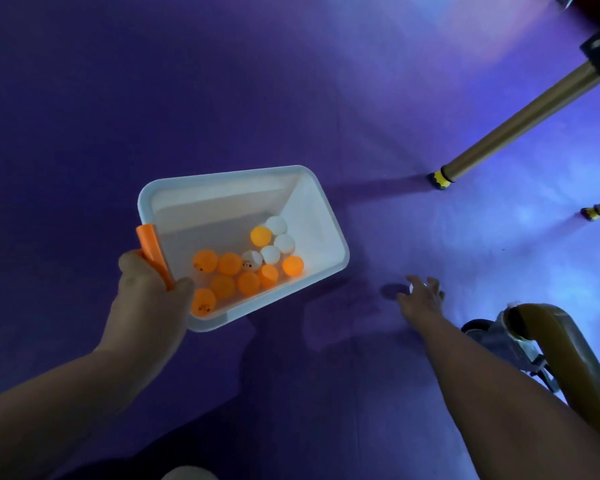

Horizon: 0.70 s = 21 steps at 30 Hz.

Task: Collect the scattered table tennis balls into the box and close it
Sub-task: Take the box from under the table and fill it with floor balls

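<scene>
The left hand [149,289] grips the white box [312,216] at its near-left rim, thumb on the outside and fingers [184,285] curled over the edge into the box, closed tight around the rim and the orange clip [149,247] fixed there. The box is open, with no lid on it, and it sits tilted above the purple floor [222,81], its shadow lying beneath it. Inside, orange balls [229,263] and white balls [276,225] lie bunched toward the near side and the right wall, touching one another; one orange ball sits just under the left fingers.

The right hand [421,297] reaches down to the floor to the right of the box, well clear of it. Its fingers [430,284] are spread and bent over a small pale round thing, apparently a loose white ball [411,288], mostly hidden by the hand. Whether they have closed on it cannot be told.

Beyond, toward the far right of the floor, stand two metal legs [520,123] with yellow feet. A wheeled frame [520,341] sits just beside the right forearm.
</scene>
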Tool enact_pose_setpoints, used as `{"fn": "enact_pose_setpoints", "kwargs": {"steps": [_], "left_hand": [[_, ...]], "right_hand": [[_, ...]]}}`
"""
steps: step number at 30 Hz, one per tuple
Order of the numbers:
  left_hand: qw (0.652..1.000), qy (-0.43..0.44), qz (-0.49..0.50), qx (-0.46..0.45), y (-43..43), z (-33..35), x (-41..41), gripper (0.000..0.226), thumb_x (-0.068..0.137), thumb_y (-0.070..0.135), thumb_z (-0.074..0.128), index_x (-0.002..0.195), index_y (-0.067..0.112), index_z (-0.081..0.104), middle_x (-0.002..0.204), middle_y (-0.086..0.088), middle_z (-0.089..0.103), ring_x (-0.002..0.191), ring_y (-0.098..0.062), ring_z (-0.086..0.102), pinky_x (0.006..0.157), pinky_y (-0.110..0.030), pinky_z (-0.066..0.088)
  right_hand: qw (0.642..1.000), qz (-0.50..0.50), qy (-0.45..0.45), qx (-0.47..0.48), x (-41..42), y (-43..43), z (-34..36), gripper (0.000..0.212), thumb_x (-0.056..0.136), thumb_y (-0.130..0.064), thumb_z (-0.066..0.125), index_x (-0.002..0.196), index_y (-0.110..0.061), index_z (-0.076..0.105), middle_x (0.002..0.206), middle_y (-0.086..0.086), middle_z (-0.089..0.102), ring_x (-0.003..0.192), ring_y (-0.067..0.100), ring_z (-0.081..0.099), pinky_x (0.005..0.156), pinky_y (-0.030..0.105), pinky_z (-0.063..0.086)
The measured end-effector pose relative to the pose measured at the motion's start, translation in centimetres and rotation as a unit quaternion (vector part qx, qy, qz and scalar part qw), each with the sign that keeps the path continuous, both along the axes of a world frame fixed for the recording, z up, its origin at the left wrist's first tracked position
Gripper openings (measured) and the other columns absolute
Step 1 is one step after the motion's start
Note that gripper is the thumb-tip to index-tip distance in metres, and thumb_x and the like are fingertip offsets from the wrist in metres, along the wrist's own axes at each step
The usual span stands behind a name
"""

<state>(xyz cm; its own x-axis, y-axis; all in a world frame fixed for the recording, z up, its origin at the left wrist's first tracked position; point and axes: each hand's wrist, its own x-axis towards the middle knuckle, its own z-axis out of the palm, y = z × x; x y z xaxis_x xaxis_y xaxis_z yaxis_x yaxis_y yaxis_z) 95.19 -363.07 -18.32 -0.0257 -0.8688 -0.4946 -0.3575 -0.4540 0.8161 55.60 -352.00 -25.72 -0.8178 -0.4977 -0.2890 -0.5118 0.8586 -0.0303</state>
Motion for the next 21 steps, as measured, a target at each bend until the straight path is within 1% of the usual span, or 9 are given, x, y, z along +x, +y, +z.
{"fn": "enact_pose_setpoints", "kwargs": {"steps": [3,6,10,13,15,16,18,19,21], "left_hand": [[1.0,-0.013,0.016,-0.009,-0.8,-0.5,0.3,0.034,0.09,0.013,0.054,0.106,0.024,0.026,0.1,-0.005,0.048,0.082,-0.025,0.056,0.056,-0.034,0.046],[0.999,-0.022,0.025,-0.018,-1.0,-0.9,0.2,0.033,0.089,0.012,0.055,0.103,0.022,0.027,0.086,0.001,0.046,0.075,-0.019,0.052,0.056,-0.033,0.044],[1.0,-0.015,0.015,-0.013,-0.9,-1.1,-0.5,0.033,0.089,0.011,0.055,0.104,0.022,0.027,0.084,0.005,0.045,0.072,-0.016,0.052,0.052,-0.03,0.041],[1.0,-0.013,0.01,-0.011,-0.9,-1.1,-0.9,0.031,0.09,0.011,0.055,0.104,0.02,0.029,0.085,0.005,0.045,0.073,-0.016,0.052,0.051,-0.029,0.04],[1.0,-0.013,0.007,-0.007,-1.0,-1.3,-1.0,0.03,0.089,0.011,0.055,0.104,0.02,0.03,0.087,0.004,0.046,0.076,-0.018,0.054,0.053,-0.03,0.042],[1.0,-0.013,0.009,-0.005,-1.0,-1.3,-1.0,0.031,0.089,0.011,0.055,0.104,0.02,0.03,0.087,0.004,0.046,0.078,-0.019,0.054,0.054,-0.031,0.044],[1.0,-0.012,0.014,-0.006,-1.2,-1.1,-0.9,0.03,0.089,0.009,0.054,0.105,0.019,0.031,0.088,0.005,0.046,0.079,-0.016,0.053,0.055,-0.031,0.044],[1.0,-0.013,0.014,-0.006,-1.3,-0.9,-0.9,0.03,0.089,0.009,0.053,0.106,0.019,0.031,0.088,0.006,0.046,0.078,-0.014,0.052,0.054,-0.03,0.043],[1.0,-0.02,0.015,-0.009,-1.5,-0.4,-0.7,0.028,0.091,0.009,0.052,0.106,0.019,0.031,0.089,0.008,0.046,0.077,-0.011,0.052,0.053,-0.027,0.042]], "right_hand": [[0.999,0.008,-0.011,0.041,-0.8,-0.9,-1.5,0.052,0.088,-0.018,0.055,0.138,-0.019,0.043,0.151,0.016,0.016,0.132,0.041,0.028,0.109,0.039,0.027],[0.999,-0.024,-0.002,0.035,-1.2,-0.9,-2.5,0.047,0.087,-0.007,0.049,0.133,-0.018,0.05,0.149,0.013,0.019,0.125,0.043,0.033,0.104,0.038,0.034],[0.998,-0.042,0.012,-0.052,-0.4,0.0,-2.7,0.046,0.086,0.006,0.044,0.128,-0.012,0.053,0.131,0.017,0.034,0.105,0.042,0.051,0.084,0.035,0.042],[0.985,-0.015,0.013,-0.169,2.5,-1.2,-1.9,0.034,0.091,-0.012,0.051,0.125,-0.015,0.052,0.119,0.02,0.043,0.094,0.041,0.056,0.074,0.036,0.041],[0.958,0.005,-0.003,-0.287,5.2,-3.0,-0.7,0.039,0.087,-0.034,0.054,0.121,-0.015,0.053,0.112,0.012,0.054,0.092,0.033,0.058,0.072,0.034,0.044],[0.932,0.009,-0.023,-0.362,6.8,-3.9,0.2,0.046,0.083,-0.044,0.052,0.118,-0.015,0.054,0.105,0.003,0.058,0.088,0.021,0.06,0.071,0.032,0.048],[0.872,0.036,-0.066,-0.484,10.1,-5.5,2.7,0.048,0.08,-0.049,0.048,0.114,-0.015,0.056,0.096,-0.017,0.058,0.083,-0.004,0.057,0.071,0.015,0.048],[0.854,0.073,-0.085,-0.508,11.5,-6.2,3.8,0.044,0.082,-0.047,0.048,0.114,-0.018,0.056,0.096,-0.024,0.056,0.084,-0.011,0.055,0.07,0.006,0.045],[0.845,0.184,-0.119,-0.487,14.0,-7.6,5.7,0.038,0.084,-0.046,0.048,0.117,-0.027,0.054,0.099,-0.03,0.054,0.088,-0.012,0.054,0.07,0.003,0.043]]}}
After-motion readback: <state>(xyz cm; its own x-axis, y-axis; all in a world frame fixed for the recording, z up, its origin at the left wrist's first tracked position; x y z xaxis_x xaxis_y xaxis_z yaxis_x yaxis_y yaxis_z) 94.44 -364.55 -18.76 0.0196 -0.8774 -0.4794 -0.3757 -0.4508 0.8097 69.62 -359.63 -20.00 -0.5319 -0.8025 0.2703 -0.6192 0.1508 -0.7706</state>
